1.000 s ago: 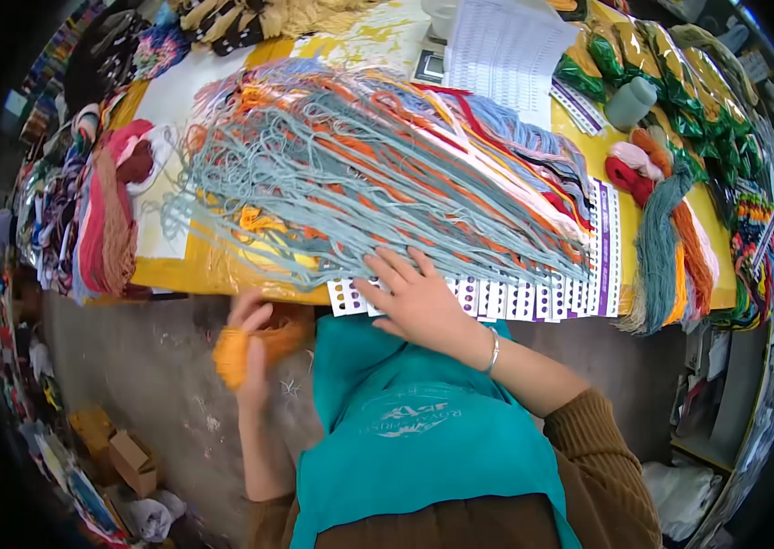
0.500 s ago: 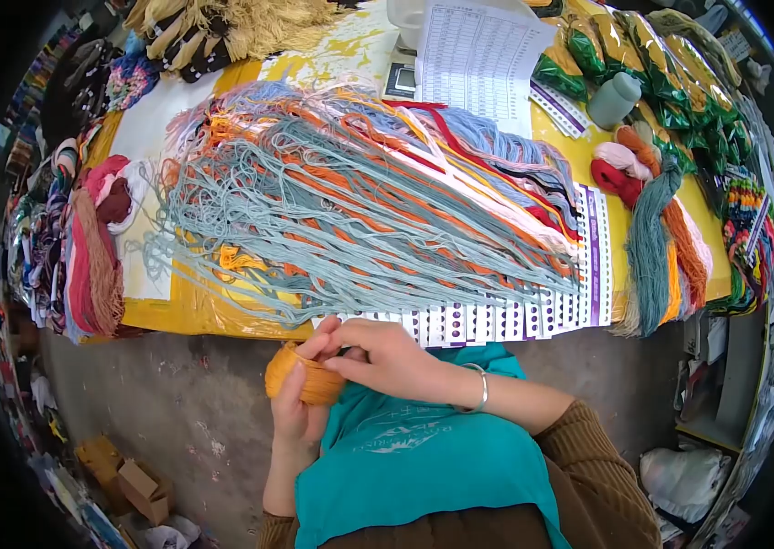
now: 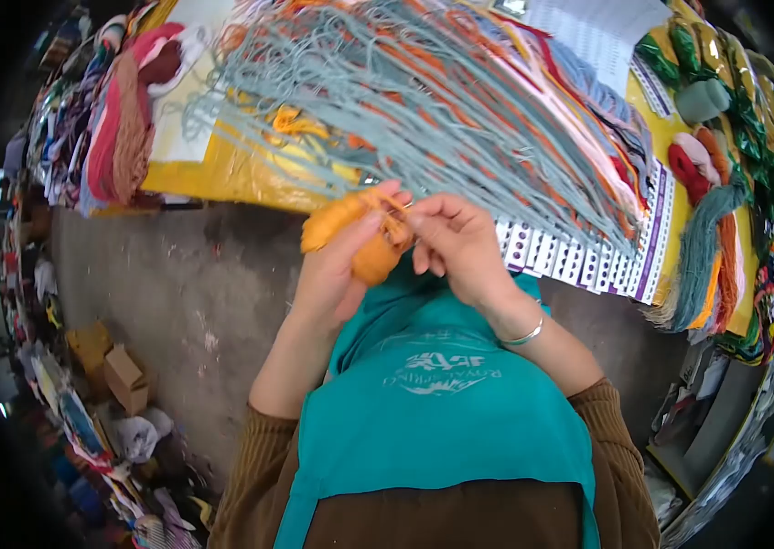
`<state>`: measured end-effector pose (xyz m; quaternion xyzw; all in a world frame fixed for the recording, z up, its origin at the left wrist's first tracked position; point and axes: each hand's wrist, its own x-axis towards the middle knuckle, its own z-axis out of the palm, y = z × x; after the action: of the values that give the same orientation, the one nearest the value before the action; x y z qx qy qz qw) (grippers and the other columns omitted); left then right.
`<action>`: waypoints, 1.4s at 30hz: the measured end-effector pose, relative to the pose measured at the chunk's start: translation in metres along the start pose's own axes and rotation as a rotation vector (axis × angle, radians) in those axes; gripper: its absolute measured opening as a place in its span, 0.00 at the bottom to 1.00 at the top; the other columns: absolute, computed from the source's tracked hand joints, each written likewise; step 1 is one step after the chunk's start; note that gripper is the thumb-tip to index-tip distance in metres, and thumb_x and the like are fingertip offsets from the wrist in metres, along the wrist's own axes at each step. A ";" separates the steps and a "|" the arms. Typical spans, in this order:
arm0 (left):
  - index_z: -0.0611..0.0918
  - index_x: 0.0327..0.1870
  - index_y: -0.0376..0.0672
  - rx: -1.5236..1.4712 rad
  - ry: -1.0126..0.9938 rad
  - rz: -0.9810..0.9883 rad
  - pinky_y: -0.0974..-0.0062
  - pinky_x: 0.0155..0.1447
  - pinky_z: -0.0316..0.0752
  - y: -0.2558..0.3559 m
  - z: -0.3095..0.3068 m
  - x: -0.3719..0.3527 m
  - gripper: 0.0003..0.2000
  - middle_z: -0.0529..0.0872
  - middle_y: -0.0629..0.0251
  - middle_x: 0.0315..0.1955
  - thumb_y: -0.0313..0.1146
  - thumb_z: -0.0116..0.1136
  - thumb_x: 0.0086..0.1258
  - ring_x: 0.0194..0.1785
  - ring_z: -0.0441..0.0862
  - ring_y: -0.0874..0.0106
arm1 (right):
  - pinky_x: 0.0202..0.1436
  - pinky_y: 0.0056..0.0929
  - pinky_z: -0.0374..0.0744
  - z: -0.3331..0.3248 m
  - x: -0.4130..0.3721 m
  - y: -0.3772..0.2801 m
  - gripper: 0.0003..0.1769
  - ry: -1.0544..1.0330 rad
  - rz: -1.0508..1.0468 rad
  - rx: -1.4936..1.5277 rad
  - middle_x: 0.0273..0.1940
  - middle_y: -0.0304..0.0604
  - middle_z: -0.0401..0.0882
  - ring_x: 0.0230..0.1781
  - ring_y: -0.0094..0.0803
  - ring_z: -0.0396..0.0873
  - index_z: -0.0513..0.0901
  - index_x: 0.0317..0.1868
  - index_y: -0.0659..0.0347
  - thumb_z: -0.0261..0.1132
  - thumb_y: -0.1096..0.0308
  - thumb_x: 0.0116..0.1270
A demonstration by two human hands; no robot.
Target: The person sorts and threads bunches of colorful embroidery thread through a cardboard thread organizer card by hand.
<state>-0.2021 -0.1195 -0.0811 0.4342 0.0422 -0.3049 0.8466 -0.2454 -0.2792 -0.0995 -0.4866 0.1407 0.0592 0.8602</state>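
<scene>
Yarn (image 3: 360,240), warm orange and bunched into a soft, loose skein, sits just off the near edge of the yellow table (image 3: 222,174), above our teal apron (image 3: 442,412). Our left hand (image 3: 330,279) wraps it from below and grips it firmly. Our right hand (image 3: 462,245) meets its right end, fingers bent, thumb and forefinger pinching a strand. Grey-blue threads (image 3: 460,119) fan across the table just beyond.
</scene>
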 end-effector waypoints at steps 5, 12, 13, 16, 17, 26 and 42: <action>0.72 0.65 0.33 0.075 0.028 0.058 0.77 0.54 0.75 -0.004 0.006 0.002 0.22 0.82 0.65 0.45 0.25 0.58 0.70 0.47 0.79 0.78 | 0.17 0.14 0.66 0.006 -0.004 0.001 0.06 0.055 -0.043 -0.080 0.29 0.38 0.82 0.19 0.18 0.76 0.81 0.41 0.66 0.62 0.71 0.70; 0.71 0.64 0.30 0.041 0.032 0.079 0.79 0.47 0.74 -0.006 0.003 -0.001 0.21 0.80 0.67 0.34 0.24 0.57 0.70 0.38 0.76 0.80 | 0.18 0.14 0.67 0.012 -0.008 0.001 0.06 0.027 -0.031 -0.066 0.30 0.38 0.82 0.20 0.19 0.77 0.81 0.41 0.65 0.62 0.71 0.70; 0.71 0.64 0.30 0.052 0.034 0.091 0.79 0.47 0.74 -0.007 0.001 0.000 0.21 0.80 0.67 0.34 0.24 0.57 0.70 0.38 0.77 0.79 | 0.18 0.14 0.67 0.012 -0.009 0.002 0.06 0.019 -0.031 -0.076 0.30 0.38 0.82 0.20 0.19 0.77 0.81 0.41 0.65 0.62 0.71 0.70; 0.72 0.64 0.30 0.078 0.050 0.117 0.79 0.49 0.75 -0.010 -0.003 0.000 0.21 0.82 0.66 0.37 0.23 0.57 0.70 0.41 0.78 0.79 | 0.18 0.14 0.67 0.014 -0.008 0.005 0.05 0.053 -0.052 -0.075 0.31 0.38 0.82 0.21 0.19 0.77 0.80 0.41 0.64 0.62 0.71 0.70; 0.72 0.64 0.30 0.082 0.063 0.118 0.79 0.49 0.75 -0.009 0.000 -0.002 0.21 0.82 0.65 0.39 0.23 0.57 0.70 0.42 0.79 0.79 | 0.18 0.14 0.67 0.014 -0.008 0.007 0.05 0.074 -0.062 -0.070 0.31 0.38 0.82 0.21 0.19 0.77 0.80 0.41 0.64 0.62 0.71 0.70; 0.76 0.61 0.34 0.090 0.073 0.128 0.75 0.55 0.75 -0.012 -0.004 -0.004 0.19 0.83 0.64 0.46 0.24 0.59 0.68 0.48 0.80 0.76 | 0.19 0.15 0.70 0.011 -0.006 0.010 0.04 0.006 0.017 0.133 0.30 0.40 0.82 0.21 0.19 0.76 0.77 0.40 0.62 0.59 0.71 0.72; 0.75 0.62 0.33 0.057 0.039 0.098 0.78 0.52 0.76 -0.011 -0.005 -0.004 0.19 0.82 0.65 0.45 0.24 0.57 0.70 0.47 0.79 0.78 | 0.18 0.14 0.69 0.010 -0.008 0.011 0.04 0.020 -0.022 0.111 0.30 0.41 0.82 0.20 0.19 0.76 0.77 0.40 0.63 0.59 0.71 0.72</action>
<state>-0.2106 -0.1189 -0.0905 0.4655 0.0285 -0.2555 0.8469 -0.2534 -0.2651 -0.1013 -0.4402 0.1469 0.0372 0.8850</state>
